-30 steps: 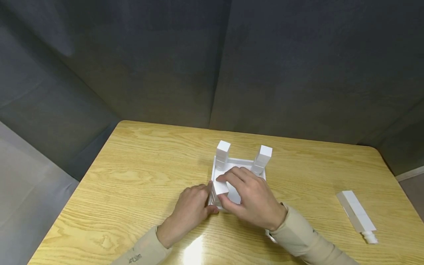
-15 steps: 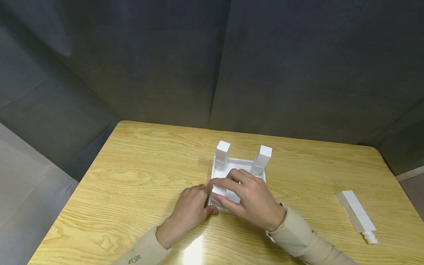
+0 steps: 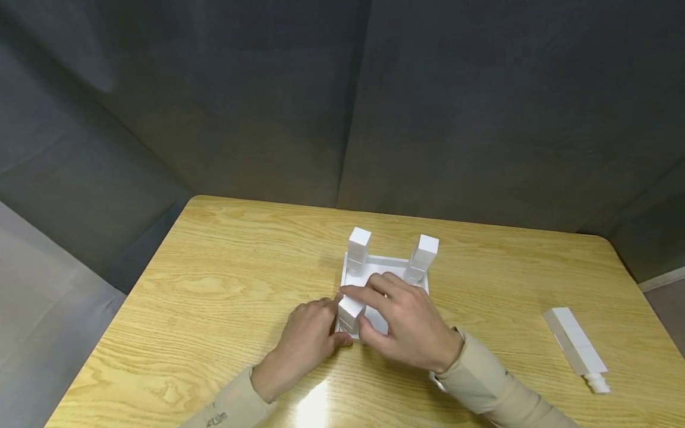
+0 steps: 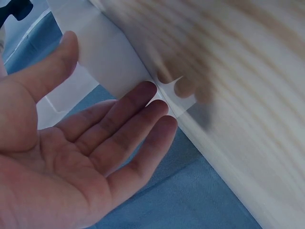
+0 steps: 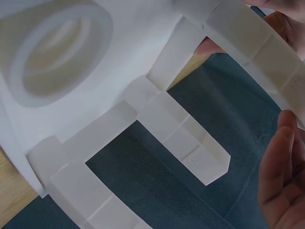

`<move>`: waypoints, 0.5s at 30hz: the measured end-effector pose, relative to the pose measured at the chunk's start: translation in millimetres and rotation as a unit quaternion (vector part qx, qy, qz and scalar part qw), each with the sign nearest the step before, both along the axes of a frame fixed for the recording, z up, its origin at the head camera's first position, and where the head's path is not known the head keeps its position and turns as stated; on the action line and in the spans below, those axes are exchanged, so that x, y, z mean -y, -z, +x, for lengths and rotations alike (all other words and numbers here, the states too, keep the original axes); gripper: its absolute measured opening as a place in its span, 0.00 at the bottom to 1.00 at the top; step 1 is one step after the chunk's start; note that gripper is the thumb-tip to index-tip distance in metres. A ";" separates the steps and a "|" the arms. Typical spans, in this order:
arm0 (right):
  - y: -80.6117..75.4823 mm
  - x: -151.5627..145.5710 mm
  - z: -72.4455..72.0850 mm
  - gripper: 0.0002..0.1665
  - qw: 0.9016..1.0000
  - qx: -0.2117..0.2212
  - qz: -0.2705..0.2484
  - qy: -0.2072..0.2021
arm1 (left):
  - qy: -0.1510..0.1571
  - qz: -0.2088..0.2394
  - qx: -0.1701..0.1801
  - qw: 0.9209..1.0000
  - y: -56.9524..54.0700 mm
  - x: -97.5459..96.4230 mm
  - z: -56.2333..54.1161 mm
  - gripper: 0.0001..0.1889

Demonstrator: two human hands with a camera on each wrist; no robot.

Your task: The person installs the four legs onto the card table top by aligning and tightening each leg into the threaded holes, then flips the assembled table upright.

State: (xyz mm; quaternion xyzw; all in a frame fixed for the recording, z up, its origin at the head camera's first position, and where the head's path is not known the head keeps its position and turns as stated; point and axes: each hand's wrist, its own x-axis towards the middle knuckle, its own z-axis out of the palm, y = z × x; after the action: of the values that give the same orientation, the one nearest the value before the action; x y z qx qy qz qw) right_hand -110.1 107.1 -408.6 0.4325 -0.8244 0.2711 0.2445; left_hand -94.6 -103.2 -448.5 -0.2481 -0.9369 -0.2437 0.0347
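An upturned square white tabletop (image 3: pixel 381 261) lies on the wooden table, with three blocky white legs standing from its corners. My right hand (image 3: pixel 412 321) reaches over it, thumb and index finger on either side of the near-left leg (image 3: pixel 350 309). That same leg (image 5: pixel 257 47) crosses the upper right of the right wrist view, a fingertip against its end. At the near-left corner my left hand (image 3: pixel 310 330) holds the tabletop, fingers along its left side and thumb at the front. The far-left leg (image 3: pixel 360 244) and far-right leg (image 3: pixel 425 252) are upright. A round socket (image 5: pixel 102 28) shows in the tabletop.
A loose white leg (image 3: pixel 575 342) with a threaded end lies on the wooden table (image 3: pixel 241 255) at the right. Dark cloth panels (image 3: pixel 267 107) rise behind and to the left.
The near-left leg has turned about its own axis between my right thumb and index finger. Those fingers shifted leftward around it. My left hand and the tabletop stay in place.
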 end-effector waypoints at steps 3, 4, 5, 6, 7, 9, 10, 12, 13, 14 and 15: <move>-0.3 -0.3 -0.5 0.24 1.000 -0.004 -0.002 0.003 | -0.001 0.003 -0.001 1.000 0.4 0.1 0.1 0.41; -0.5 -0.4 -0.4 0.23 1.000 -0.002 -0.002 0.006 | -0.002 0.004 -0.001 1.000 0.5 0.2 0.1 0.41; -0.7 -0.4 -0.2 0.21 1.000 0.000 -0.002 0.008 | -0.002 0.004 0.000 1.000 0.7 0.2 -0.1 0.41; -0.8 -0.4 -0.1 0.20 1.000 0.002 -0.002 0.010 | -0.002 0.004 0.000 1.000 0.9 0.2 -0.2 0.41; -0.7 -0.5 0.0 0.20 1.000 0.005 -0.002 0.012 | -0.001 0.003 0.000 1.000 1.0 0.3 -0.2 0.41; -0.4 -0.5 0.1 0.19 1.000 0.007 -0.004 0.016 | 0.000 0.002 0.001 1.000 1.1 0.3 -0.5 0.40; -0.3 -0.5 0.1 0.18 1.000 0.007 -0.004 0.018 | 0.001 0.003 0.003 1.000 1.0 0.3 -0.5 0.40; -0.2 -0.5 0.1 0.18 1.000 0.007 -0.005 0.022 | 0.002 0.001 0.004 1.000 0.6 0.2 -0.5 0.41; -0.2 -0.4 0.2 0.17 1.000 0.008 -0.005 0.024 | 0.003 0.001 0.005 1.000 0.3 0.2 -0.6 0.41; -0.2 -0.3 0.3 0.17 1.000 0.009 -0.005 0.027 | 0.003 0.000 0.005 1.000 0.1 0.1 -0.7 0.41; -0.3 0.0 0.4 0.17 0.999 0.011 -0.005 0.030 | 0.003 -0.002 0.005 1.000 -0.2 0.0 -0.7 0.42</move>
State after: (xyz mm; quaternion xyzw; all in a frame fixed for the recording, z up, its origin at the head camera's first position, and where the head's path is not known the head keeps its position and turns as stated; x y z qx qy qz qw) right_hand -109.6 107.1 -408.3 0.4037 -0.8382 0.2724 0.2455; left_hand -95.3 -103.2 -448.4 -0.2499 -0.9367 -0.2436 0.0289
